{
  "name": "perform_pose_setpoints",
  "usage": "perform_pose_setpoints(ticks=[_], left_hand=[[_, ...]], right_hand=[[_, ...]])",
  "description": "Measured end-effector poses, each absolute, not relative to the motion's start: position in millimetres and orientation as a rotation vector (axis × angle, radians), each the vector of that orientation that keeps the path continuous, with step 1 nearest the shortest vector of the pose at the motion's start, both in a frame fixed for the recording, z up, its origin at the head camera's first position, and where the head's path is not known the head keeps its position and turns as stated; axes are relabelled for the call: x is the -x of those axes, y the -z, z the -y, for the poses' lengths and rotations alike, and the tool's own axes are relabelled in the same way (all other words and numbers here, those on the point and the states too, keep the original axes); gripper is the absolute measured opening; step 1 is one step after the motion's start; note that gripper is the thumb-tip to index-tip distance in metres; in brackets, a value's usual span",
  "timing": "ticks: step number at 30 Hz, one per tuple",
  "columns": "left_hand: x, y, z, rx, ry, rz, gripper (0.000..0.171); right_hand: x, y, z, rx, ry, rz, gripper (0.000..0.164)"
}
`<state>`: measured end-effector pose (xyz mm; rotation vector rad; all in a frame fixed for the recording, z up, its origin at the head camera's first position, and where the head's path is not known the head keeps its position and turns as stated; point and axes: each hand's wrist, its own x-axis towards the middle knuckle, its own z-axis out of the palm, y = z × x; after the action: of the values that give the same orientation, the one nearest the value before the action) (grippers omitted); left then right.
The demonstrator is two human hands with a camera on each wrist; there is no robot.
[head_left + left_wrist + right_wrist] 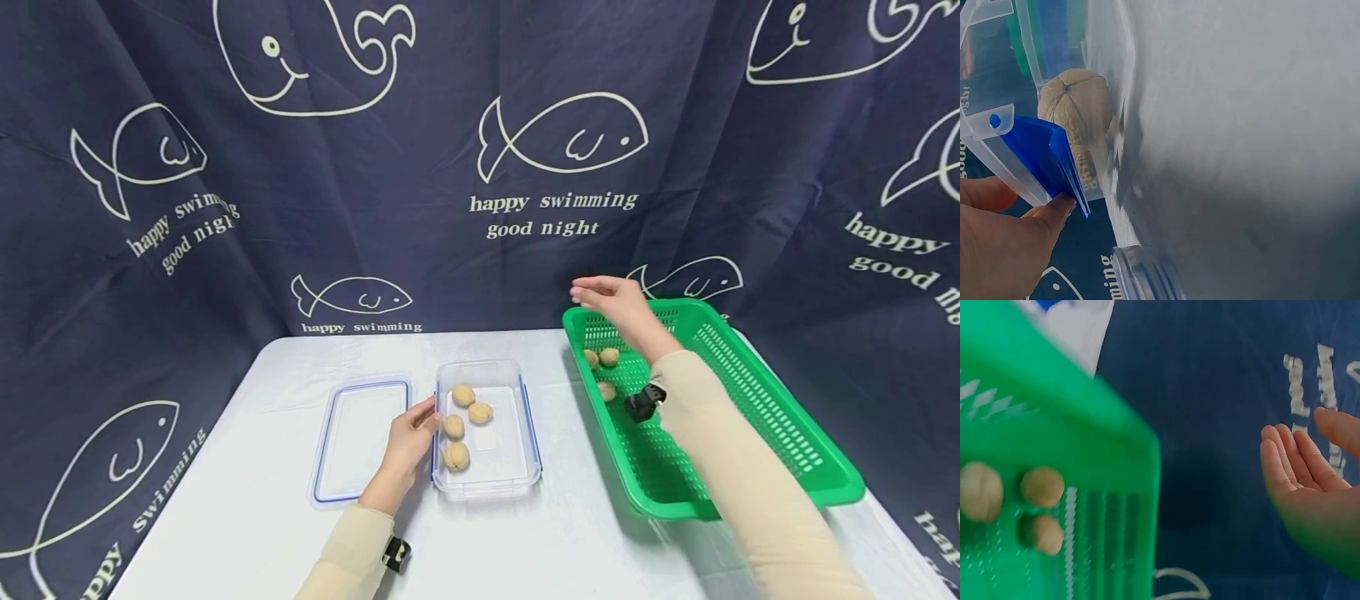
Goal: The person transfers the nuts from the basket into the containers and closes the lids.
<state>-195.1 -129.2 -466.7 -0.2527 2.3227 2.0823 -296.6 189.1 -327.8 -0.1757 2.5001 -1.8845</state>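
Observation:
My left hand (411,440) pinches the left edge of a clear plastic food container (513,477), at a blue side latch (1047,156) in the left wrist view. Inside that container lie several walnuts (456,456), mostly along its left half. Over the far left corner of a green plastic basket (641,498) hovers my right hand (617,307), its fingers fairly straight and holding nothing. Three walnuts (1043,487) lie in the basket near its far left side, below the right hand.
The container's clear lid (360,442) with a blue seal lies flat on the white table (217,517), left of the left hand. A dark blue curtain (442,167) with fish drawings hangs right behind the table's far edge.

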Motion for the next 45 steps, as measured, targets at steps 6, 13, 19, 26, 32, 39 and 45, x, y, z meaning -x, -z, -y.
perform_pose_setpoints(ticks=[6,13,19,26,32,39,45], left_hand=[[195,466,130,0.246,-2.090,-2.326,0.041],[195,466,130,0.246,-2.084,-2.326,0.041],[194,466,129,0.239,-2.072,-2.344,0.042],[193,464,129,0.252,-2.076,-2.342,0.042],[193,463,130,0.251,-2.070,-2.330,0.042],[194,463,131,0.270,-2.076,-2.326,0.041],[195,464,130,0.266,-2.084,-2.334,0.041]], right_hand=[[298,343,-218,0.063,1.912,-2.471,0.051],[304,366,-237,-0.093,1.911,-2.458,0.053],[310,384,-247,-0.192,1.950,-2.369,0.059],[314,403,-255,-0.277,1.939,-2.340,0.057],[317,418,-259,-0.354,1.961,-2.296,0.056],[322,432,-256,-0.385,1.922,-2.284,0.053],[326,442,-252,-0.491,1.799,-2.323,0.051]])
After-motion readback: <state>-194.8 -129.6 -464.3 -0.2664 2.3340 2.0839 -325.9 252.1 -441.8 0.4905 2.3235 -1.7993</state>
